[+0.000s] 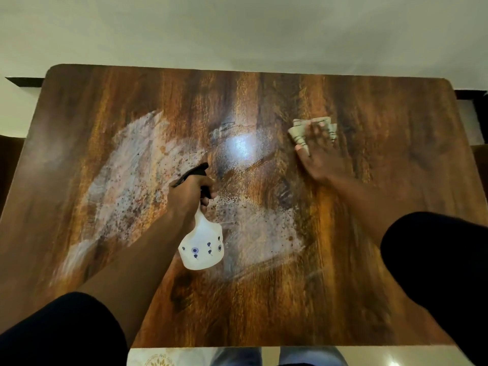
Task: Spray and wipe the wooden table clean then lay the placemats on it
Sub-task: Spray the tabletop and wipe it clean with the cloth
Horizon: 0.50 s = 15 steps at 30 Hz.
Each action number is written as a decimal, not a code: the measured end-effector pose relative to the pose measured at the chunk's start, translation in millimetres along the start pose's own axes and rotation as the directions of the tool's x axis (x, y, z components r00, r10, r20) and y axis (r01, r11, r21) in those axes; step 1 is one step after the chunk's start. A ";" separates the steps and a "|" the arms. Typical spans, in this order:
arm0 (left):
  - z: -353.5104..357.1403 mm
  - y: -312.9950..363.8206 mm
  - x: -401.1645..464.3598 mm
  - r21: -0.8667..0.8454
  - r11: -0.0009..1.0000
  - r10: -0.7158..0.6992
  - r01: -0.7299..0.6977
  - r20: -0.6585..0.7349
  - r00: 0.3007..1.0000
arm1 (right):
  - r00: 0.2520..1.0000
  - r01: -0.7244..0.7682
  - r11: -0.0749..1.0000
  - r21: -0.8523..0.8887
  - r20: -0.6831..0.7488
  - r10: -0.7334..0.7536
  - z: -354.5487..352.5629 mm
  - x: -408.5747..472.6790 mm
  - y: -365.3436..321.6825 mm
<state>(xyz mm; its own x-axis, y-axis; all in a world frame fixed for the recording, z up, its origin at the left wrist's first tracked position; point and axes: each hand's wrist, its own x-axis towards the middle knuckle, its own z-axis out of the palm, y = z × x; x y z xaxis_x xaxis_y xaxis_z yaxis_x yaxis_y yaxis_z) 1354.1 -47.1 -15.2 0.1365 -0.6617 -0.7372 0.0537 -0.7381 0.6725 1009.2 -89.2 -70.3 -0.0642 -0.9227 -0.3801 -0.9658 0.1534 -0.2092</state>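
Observation:
The wooden table (369, 299) fills the view, with a wide whitish wet smear across its left and middle. My left hand (188, 198) grips a white spray bottle (202, 244) with small blue flowers and a black trigger head, held above the table's middle with the nozzle pointing away from me. My right hand (320, 154) lies flat on a folded pale cloth (303, 130) at the table's far right, pressing it onto the wood. The hand and cloth are blurred. No placemats show on the tabletop.
A pale wall rises behind the table's far edge. Dark furniture edges show at both sides (8, 159). Below the near edge I see my jeans (311, 356) and a light patterned surface (158, 357).

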 end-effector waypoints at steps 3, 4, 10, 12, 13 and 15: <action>-4.1 -5.3 4.6 -0.007 1.000 0.019 -0.019 -0.023 1.000 | 0.970 -0.243 0.965 0.102 -0.005 0.245 -19.6 11.1 42.0; -4.0 -6.6 3.5 -0.002 1.000 0.019 -0.019 -0.023 1.000 | 0.947 -0.317 0.939 0.130 -0.006 0.321 -24.0 14.4 50.6; -1.6 -8.2 -8.0 -0.006 1.000 -0.011 0.011 -0.002 1.000 | 0.917 -0.392 0.903 0.174 -0.007 0.399 -20.4 24.4 21.3; -3.3 -9.5 -8.1 -0.029 1.000 -0.004 0.004 0.009 1.000 | 0.960 -0.276 0.954 0.117 -0.023 0.280 -7.1 22.9 -13.1; -3.1 -9.6 -9.3 -0.036 0.999 0.001 0.000 0.010 1.000 | 0.977 -0.206 0.974 0.095 -0.035 0.211 0.3 21.7 -32.7; -6.8 -8.4 -11.8 -0.032 0.999 0.013 -0.013 -0.019 1.000 | 0.995 -0.079 0.995 0.057 -0.056 0.082 15.0 21.9 -76.9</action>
<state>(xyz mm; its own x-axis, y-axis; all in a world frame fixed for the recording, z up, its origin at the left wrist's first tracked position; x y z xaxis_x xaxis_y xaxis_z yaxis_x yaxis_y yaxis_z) 1358.8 -32.2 -11.7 0.1561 -0.6684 -0.7272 0.0833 -0.7247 0.6840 1085.8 -115.9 -76.1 -0.1573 -0.9254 -0.3448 -0.9418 0.2456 -0.2294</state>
